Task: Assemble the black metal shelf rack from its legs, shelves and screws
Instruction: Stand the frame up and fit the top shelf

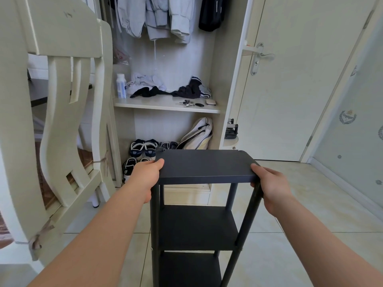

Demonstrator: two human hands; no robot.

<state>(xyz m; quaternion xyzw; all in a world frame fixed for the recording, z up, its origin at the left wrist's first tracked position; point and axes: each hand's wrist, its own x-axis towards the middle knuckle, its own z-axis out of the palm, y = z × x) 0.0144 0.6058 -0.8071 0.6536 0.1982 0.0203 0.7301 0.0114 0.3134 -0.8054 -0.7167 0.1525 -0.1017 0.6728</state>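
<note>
The black shelf rack [199, 224] stands upright on the tiled floor right in front of me, with three shelves showing on round black legs. Its top shelf [204, 165] is flat and level. My left hand [146, 179] grips the top shelf's left edge, thumb on top and fingers curled under near the front left leg [155, 224]. My right hand [270, 186] grips the right edge at the front corner, fingers wrapped around the top of the front right leg [245, 228]. No loose screws or spare parts are visible.
An open wardrobe [165, 106] stands just behind the rack, with hanging clothes, keys on a shelf and shoes [143, 148] at the bottom. A cream chair [62, 121] leans at the left. A closed door [290, 79] is at the right. Tiled floor [310, 204] spreads to the right.
</note>
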